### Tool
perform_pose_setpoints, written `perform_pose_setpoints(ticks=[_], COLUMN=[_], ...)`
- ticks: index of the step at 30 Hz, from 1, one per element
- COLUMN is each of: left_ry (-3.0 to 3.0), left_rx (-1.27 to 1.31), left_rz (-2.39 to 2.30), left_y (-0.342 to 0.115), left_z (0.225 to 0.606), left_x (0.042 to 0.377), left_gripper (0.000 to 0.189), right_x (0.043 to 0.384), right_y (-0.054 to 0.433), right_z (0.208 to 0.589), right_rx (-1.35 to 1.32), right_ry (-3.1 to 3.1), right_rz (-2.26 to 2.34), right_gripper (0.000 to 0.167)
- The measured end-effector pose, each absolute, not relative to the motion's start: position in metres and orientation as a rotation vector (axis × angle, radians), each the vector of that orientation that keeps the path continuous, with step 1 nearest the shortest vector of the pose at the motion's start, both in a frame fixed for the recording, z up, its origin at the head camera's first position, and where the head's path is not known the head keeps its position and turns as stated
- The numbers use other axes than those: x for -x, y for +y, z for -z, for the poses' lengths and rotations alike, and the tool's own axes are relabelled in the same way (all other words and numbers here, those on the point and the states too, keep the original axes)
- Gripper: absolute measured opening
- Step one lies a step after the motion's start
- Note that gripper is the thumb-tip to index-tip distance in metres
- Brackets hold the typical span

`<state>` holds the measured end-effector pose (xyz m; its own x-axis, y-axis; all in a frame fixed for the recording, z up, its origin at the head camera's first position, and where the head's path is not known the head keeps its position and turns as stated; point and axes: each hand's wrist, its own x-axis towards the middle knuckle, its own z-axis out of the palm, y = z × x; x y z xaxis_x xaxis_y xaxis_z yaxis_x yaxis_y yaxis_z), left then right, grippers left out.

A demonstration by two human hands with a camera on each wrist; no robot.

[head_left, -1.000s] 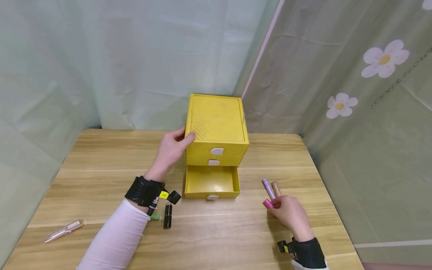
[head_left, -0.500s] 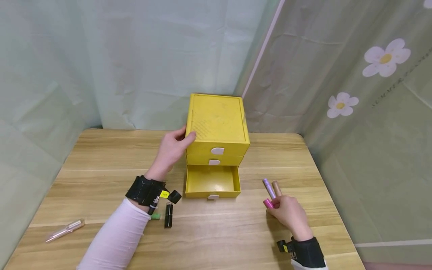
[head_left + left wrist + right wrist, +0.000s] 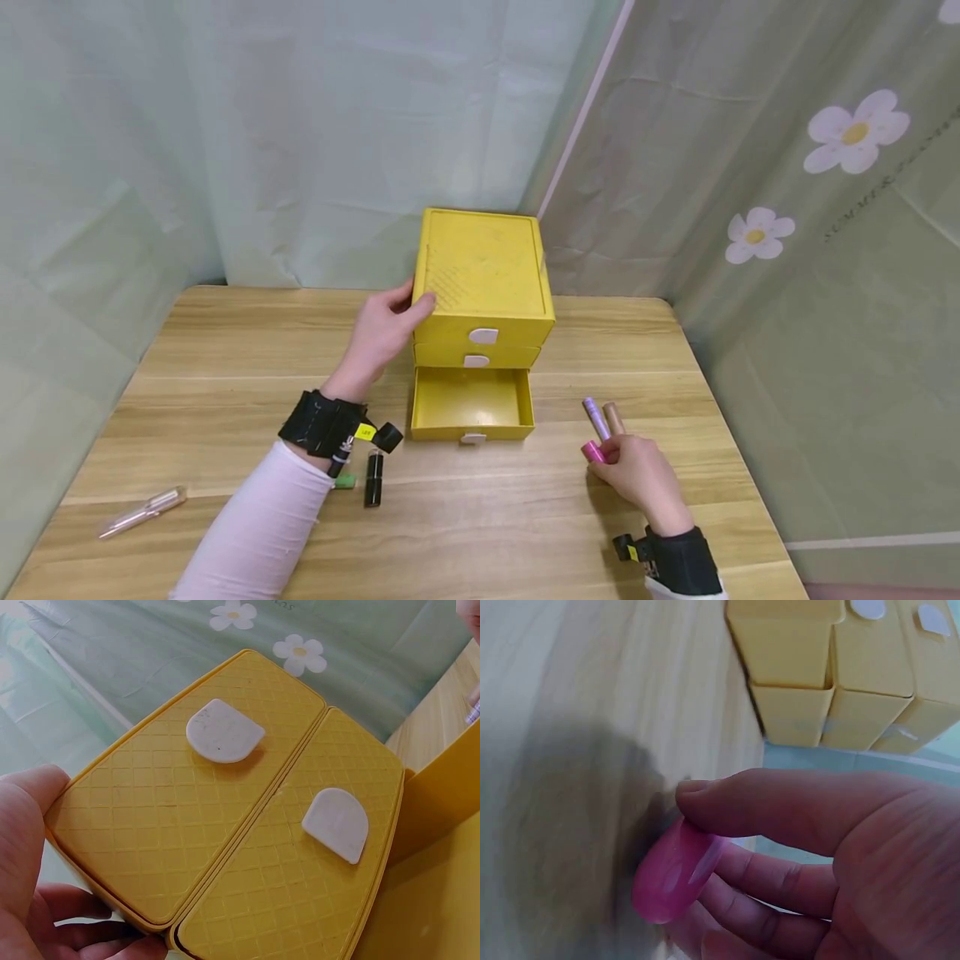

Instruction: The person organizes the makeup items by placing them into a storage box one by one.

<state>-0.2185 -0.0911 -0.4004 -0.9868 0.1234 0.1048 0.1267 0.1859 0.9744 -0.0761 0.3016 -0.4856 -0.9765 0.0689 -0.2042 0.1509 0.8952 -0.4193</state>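
Observation:
A yellow box of stacked drawers stands at the back middle of the table, its bottom drawer pulled out and bare inside. My left hand grips the box's left side, thumb on the top edge near the front corner; in the left wrist view its fingers curl along the side. At the right, my right hand pinches a glossy pink cosmetic tube between thumb and fingers, low over the table. Just beyond that hand lie a purple tube and a brown tube, side by side.
A black lipstick-like tube lies near my left wrist, and a green piece shows partly from under the forearm. Farther left is a clear slim tube. Curtains hang behind the table.
My right hand has shifted very slightly left with the pink tube. My left hand, the box and the drawer have stayed put.

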Motion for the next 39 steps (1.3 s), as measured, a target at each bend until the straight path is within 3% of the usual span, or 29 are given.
perform_pose_setpoints(ticks=[11, 21, 39], left_ry=[-2.424, -2.423, -2.425], left_rx=[0.252, 0.254, 0.253], left_rz=[1.968, 1.972, 1.969], left_y=[-0.092, -0.091, -0.090], left_z=[0.401, 0.401, 0.400], left_x=[0.220, 0.219, 0.219], left_gripper=[0.069, 0.070, 0.071], right_x=[0.088, 0.097, 0.118], right_y=[0.281, 0.258, 0.214], right_z=[0.468, 0.448, 0.428], right_rx=[-0.099, -0.021, 0.175], right_ry=[2.889, 2.869, 2.915], right_rz=[0.828, 0.960, 1.035], right_gripper=[0.048, 0.054, 0.042])
